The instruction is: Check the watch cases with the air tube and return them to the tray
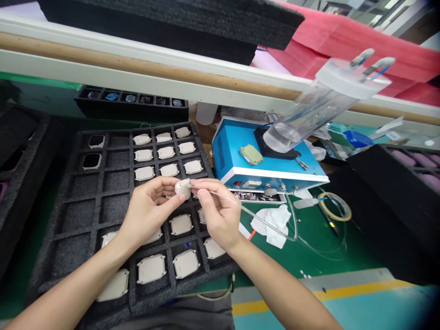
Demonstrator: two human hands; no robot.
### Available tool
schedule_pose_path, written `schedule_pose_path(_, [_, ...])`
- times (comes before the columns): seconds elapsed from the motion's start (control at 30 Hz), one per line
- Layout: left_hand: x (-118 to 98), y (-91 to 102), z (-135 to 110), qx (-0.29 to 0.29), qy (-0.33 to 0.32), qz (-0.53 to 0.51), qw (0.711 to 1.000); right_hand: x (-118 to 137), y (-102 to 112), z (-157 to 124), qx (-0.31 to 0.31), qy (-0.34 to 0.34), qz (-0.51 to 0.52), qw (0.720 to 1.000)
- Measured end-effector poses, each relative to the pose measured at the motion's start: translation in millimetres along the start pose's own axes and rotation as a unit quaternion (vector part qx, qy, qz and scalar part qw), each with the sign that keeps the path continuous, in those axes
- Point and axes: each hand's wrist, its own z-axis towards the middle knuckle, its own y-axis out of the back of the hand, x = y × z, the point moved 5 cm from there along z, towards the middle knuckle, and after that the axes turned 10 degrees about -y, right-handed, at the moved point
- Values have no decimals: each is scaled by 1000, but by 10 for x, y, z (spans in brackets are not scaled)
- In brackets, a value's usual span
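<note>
Between the thumb and fingers of my left hand (146, 208) is a beige watch case (182, 188), raised above the black foam tray (79, 185). My right hand (222, 214) pinches the end of a thin clear tube (259, 215), its tip at the case's right edge; whether it touches is too small to tell. The tube curves back toward the front of a blue box-shaped machine (229, 149). Several similar beige cases (181, 224) lie in the tray's compartments below my hands. Two pieces with dark faces (91, 161) sit at its far left.
A clear cylinder (302, 114) stands on the machine, beside another case (251, 155). Right of my right hand lie a crumpled white wipe (273, 224) and a yellow tape roll (335, 206). Black foam boxes (388, 215) flank both sides. A shelf edge (144, 66) crosses behind.
</note>
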Motion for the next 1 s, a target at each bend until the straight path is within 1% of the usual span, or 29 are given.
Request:
schedule_pose_path(0.57, [-1, -3, -2, 4, -5, 11, 1000, -6, 2, -2, 1, -4, -9, 1000])
schedule_pose_path(1.0, [23, 6, 1, 8, -10, 13, 1000, 5, 5, 0, 8, 1, 4, 1000])
